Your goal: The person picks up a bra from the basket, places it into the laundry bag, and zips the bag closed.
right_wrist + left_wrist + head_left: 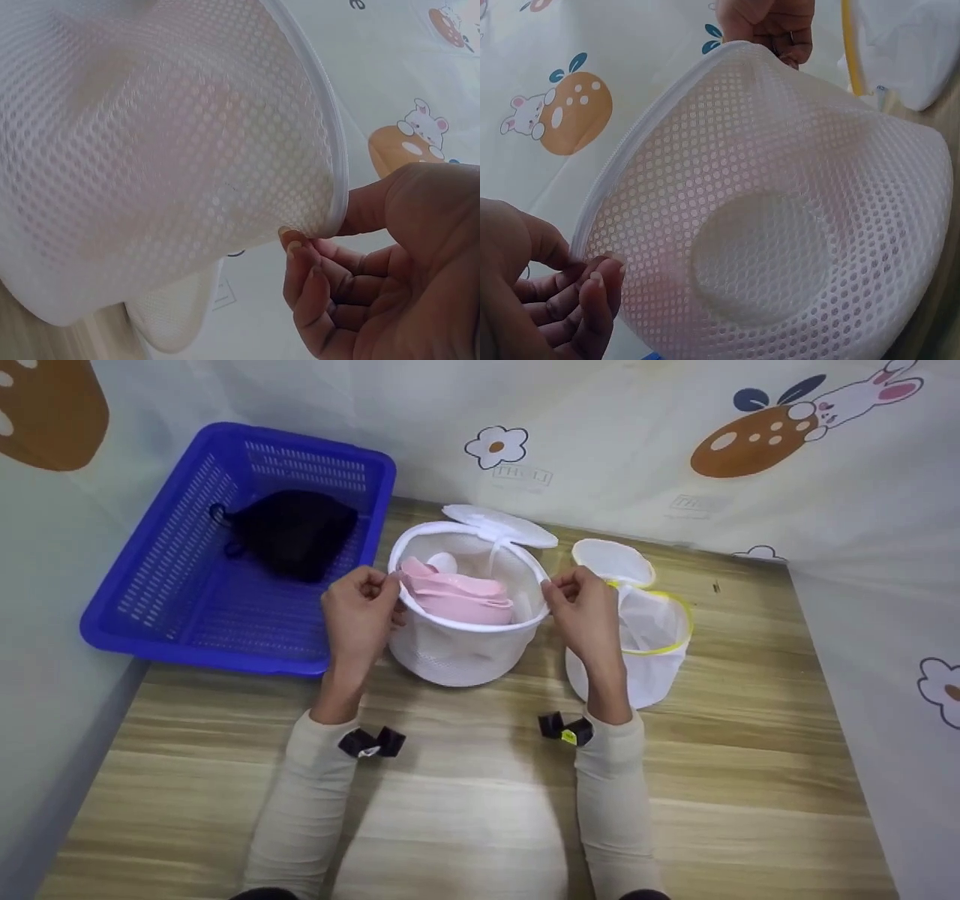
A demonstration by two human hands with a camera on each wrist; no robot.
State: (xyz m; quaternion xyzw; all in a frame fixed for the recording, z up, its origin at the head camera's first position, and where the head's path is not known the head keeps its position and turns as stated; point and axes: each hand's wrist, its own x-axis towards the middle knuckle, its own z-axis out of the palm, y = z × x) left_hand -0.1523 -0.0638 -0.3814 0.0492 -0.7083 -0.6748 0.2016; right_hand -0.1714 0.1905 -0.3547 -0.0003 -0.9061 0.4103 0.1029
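A round white mesh laundry bag stands upright on the table with its lid flipped back. Inside it lies a pink padded garment that looks like a bra. My left hand pinches the bag's rim on the left side between thumb and fingers. On the opposite side my right hand pinches the same rim. Both wrist views show the mesh wall up close, with the left hand and right hand each gripping its edge; only a pinkish tint shows through.
To the left stands a blue plastic basket holding a black cloth item with straps. A smaller white bag with yellow trim sits right of the mesh bag, its lid open. A patterned sheet hangs behind the wooden table.
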